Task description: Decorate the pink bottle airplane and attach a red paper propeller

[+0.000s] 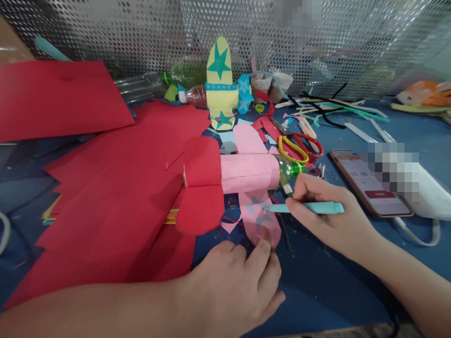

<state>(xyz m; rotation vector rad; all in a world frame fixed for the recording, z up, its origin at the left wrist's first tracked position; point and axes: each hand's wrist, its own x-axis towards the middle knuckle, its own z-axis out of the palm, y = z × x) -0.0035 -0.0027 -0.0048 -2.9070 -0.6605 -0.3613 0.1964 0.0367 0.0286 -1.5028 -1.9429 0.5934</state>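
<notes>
A green plastic bottle (289, 170) lies on its side, wrapped in pink paper (246, 172) with red paper flaps (201, 206) at its left end. A rounded pink paper wing (259, 227) extends toward me, with a dark star shape (261, 210) on it. My right hand (326, 218) is closed around a light teal pen (322, 207), its tip at the star. My left hand (243, 281) rests palm down, fingers bent and partly apart. One fingertip touches the wing's near edge.
Large red paper sheets (116, 202) cover the left side. Behind stands a yellow paper-covered model (221, 96) with teal stars. Scissors (299, 148) lie among scraps beyond the bottle. A phone (369, 183) is at right, and pipe cleaners (327, 110) lie before a perforated metal screen (148, 37).
</notes>
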